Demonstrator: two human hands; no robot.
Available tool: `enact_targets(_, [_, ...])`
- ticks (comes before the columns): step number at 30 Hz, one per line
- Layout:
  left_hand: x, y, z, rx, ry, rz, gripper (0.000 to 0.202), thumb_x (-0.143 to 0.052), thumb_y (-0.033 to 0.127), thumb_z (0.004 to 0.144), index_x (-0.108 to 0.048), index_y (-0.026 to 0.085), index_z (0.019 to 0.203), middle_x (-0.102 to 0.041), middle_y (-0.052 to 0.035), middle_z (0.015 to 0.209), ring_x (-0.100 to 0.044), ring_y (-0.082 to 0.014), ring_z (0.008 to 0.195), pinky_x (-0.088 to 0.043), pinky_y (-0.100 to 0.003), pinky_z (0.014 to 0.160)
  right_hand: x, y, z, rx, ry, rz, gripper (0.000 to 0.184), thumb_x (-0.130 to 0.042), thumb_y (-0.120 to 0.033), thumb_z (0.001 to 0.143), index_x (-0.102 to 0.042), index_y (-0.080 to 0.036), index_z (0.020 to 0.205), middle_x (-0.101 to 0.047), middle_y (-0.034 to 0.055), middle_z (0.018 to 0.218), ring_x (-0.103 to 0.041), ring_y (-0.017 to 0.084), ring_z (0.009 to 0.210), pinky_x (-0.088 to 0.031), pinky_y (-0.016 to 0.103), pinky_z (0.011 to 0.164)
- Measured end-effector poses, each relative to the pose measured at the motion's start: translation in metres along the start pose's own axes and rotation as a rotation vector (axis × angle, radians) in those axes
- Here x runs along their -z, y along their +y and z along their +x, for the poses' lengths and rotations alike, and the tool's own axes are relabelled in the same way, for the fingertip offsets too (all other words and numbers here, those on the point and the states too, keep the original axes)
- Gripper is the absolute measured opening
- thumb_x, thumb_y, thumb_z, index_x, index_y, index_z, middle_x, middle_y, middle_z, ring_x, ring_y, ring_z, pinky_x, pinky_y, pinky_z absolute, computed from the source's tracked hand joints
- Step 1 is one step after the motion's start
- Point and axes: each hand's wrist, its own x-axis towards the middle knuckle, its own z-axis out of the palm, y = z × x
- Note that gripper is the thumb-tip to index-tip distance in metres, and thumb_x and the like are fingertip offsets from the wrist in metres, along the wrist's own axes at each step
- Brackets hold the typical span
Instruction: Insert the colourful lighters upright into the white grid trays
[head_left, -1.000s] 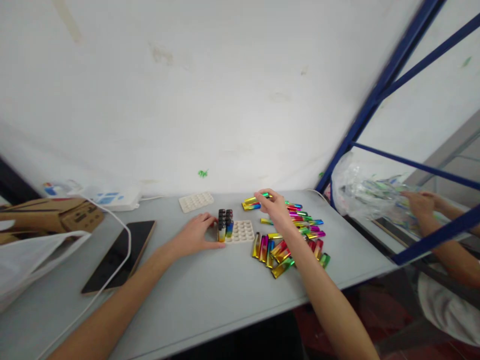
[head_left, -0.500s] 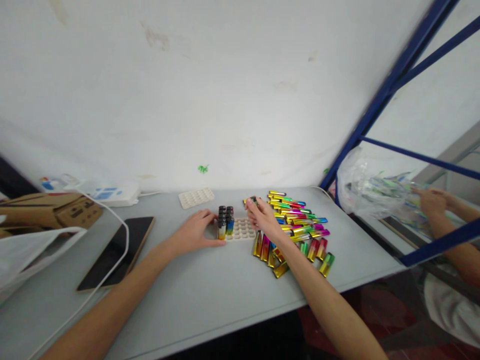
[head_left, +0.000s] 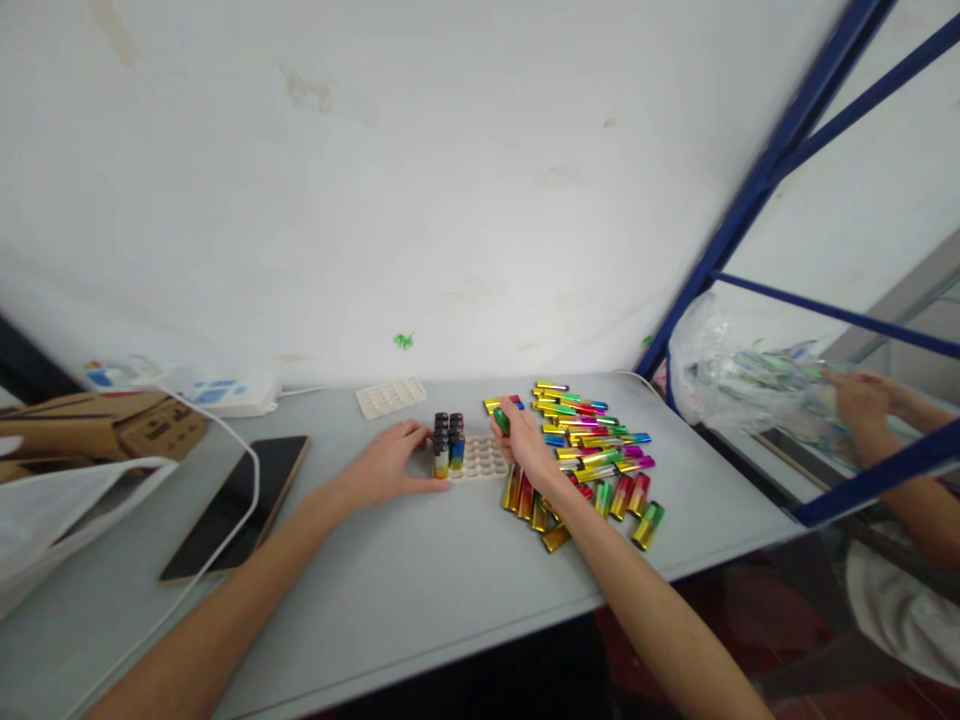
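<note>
A white tray of round-edged holes (head_left: pixel 487 457) lies on the table, with several dark-topped lighters (head_left: pixel 449 445) upright in two rows at its left end. My left hand (head_left: pixel 391 460) grips that end, thumb at the near corner and fingers at the far one. Over the tray's right part, my right hand (head_left: pixel 523 437) is closed on a green lighter (head_left: pixel 501 421), held in thumb and fingertips. To its right, a loose pile of shiny lighters (head_left: pixel 592 435) in gold, green, red, pink and blue spreads over the table, partly behind my right wrist.
A second white tray (head_left: pixel 390 397) lies near the wall. To the left are a phone-like black tablet (head_left: pixel 236 510), a white cable (head_left: pixel 253 470), a cardboard box (head_left: pixel 112 428) and a white bag (head_left: pixel 60 520). Beyond the blue frame (head_left: pixel 720 250), another person's hands (head_left: pixel 862 400) touch a clear plastic bag (head_left: pixel 712 360).
The lighter in my right hand has turned, so its green body now shows. My right hand has shifted slightly down; my left hand stays at the tray's end.
</note>
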Motion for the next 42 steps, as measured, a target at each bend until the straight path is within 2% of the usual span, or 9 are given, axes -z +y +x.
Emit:
enact_targets(3, [0.001, 0.002, 0.0, -0.001, -0.001, -0.008, 0.065, -0.08, 0.073, 0.069, -0.068, 0.02, 0.106, -0.067, -0.0103, 0.107, -0.066, -0.033, 0.098, -0.052, -0.043, 0.09, 0.004, -0.007, -0.003, 0.036, 0.001, 0.02, 0.067, -0.023, -0.076, 0.101, -0.059, -0.022, 0.084, -0.043, -0.004, 0.058, -0.042, 0.015, 0.049, -0.035, 0.029, 0.051])
enact_targets(6, [0.002, 0.004, -0.001, 0.005, -0.001, -0.016, 0.066, -0.08, 0.073, 0.068, -0.068, 0.021, 0.107, -0.067, -0.0101, 0.107, -0.065, -0.033, 0.099, -0.052, -0.043, 0.09, 0.009, -0.015, -0.007, 0.192, -0.057, -0.122, 0.057, -0.031, -0.068, 0.105, -0.064, -0.021, 0.102, -0.054, -0.0028, 0.067, -0.054, 0.016, 0.06, -0.042, 0.029, 0.061])
enact_targets(9, [0.004, 0.007, -0.002, 0.008, 0.001, -0.032, 0.065, -0.08, 0.072, 0.068, -0.069, 0.021, 0.107, -0.068, -0.0099, 0.108, -0.065, -0.0334, 0.101, -0.051, -0.043, 0.091, 0.013, -0.019, -0.011, 0.401, -0.106, -0.345, 0.048, -0.046, -0.063, 0.103, -0.066, -0.02, 0.094, -0.065, 0.0035, 0.085, -0.06, 0.019, 0.082, -0.045, 0.03, 0.075])
enact_targets(11, [0.006, 0.01, -0.002, 0.012, -0.007, -0.039, 0.064, -0.08, 0.072, 0.069, -0.069, 0.021, 0.106, -0.068, -0.0099, 0.107, -0.064, -0.0335, 0.102, -0.051, -0.042, 0.091, 0.013, -0.021, -0.013, 0.458, -0.122, -0.449, 0.047, -0.054, -0.062, 0.101, -0.065, -0.02, 0.084, -0.066, 0.0043, 0.085, -0.058, 0.019, 0.082, -0.043, 0.03, 0.074])
enact_targets(15, [0.009, 0.013, -0.004, 0.015, -0.025, -0.039, 0.062, -0.08, 0.071, 0.07, -0.069, 0.021, 0.104, -0.067, -0.0097, 0.106, -0.063, -0.0333, 0.103, -0.05, -0.041, 0.091, 0.012, -0.022, -0.018, 0.369, -0.162, -0.489, 0.05, -0.057, -0.06, 0.1, -0.062, -0.02, 0.071, -0.061, -0.0001, 0.064, -0.05, 0.015, 0.059, -0.036, 0.029, 0.063])
enact_targets(20, [0.008, 0.012, -0.004, 0.02, -0.02, -0.043, 0.065, -0.079, 0.072, 0.07, -0.069, 0.02, 0.108, -0.067, -0.01, 0.108, -0.063, -0.0325, 0.103, -0.049, -0.041, 0.091, 0.01, -0.022, -0.02, 0.308, -0.212, -0.338, 0.046, -0.061, -0.061, 0.097, -0.066, -0.022, 0.075, -0.071, 0.0022, 0.067, -0.06, 0.018, 0.059, -0.041, 0.029, 0.063])
enact_targets(26, [0.007, 0.01, -0.003, 0.008, -0.022, -0.053, 0.063, -0.078, 0.072, 0.07, -0.069, 0.021, 0.105, -0.067, -0.0097, 0.108, -0.063, -0.0319, 0.102, -0.05, -0.041, 0.09, 0.008, -0.022, -0.021, 0.404, -0.226, -0.451, 0.042, -0.068, -0.058, 0.094, -0.066, -0.021, 0.073, -0.063, -0.0008, 0.062, -0.049, 0.015, 0.056, -0.033, 0.026, 0.059])
enact_targets(33, [0.005, 0.008, 0.0, 0.005, -0.013, -0.013, 0.061, -0.079, 0.071, 0.069, -0.067, 0.022, 0.103, -0.066, -0.0084, 0.102, -0.064, -0.0311, 0.096, -0.051, -0.041, 0.087, 0.005, -0.024, -0.022, 0.377, -0.205, -0.424, 0.043, -0.061, -0.057, 0.099, -0.066, -0.019, 0.079, -0.068, 0.001, 0.069, -0.051, 0.014, 0.057, -0.033, 0.025, 0.059])
enact_targets(42, [0.009, 0.009, 0.002, 0.011, -0.023, -0.005, 0.062, -0.076, 0.075, 0.07, -0.067, 0.022, 0.1, -0.067, -0.0095, 0.101, -0.065, -0.0319, 0.094, -0.053, -0.043, 0.085, 0.008, -0.029, -0.017, 0.516, -0.214, -0.576, 0.036, -0.065, -0.048, 0.1, -0.064, -0.02, 0.077, -0.057, -0.0009, 0.066, -0.042, 0.013, 0.059, -0.024, 0.026, 0.06])
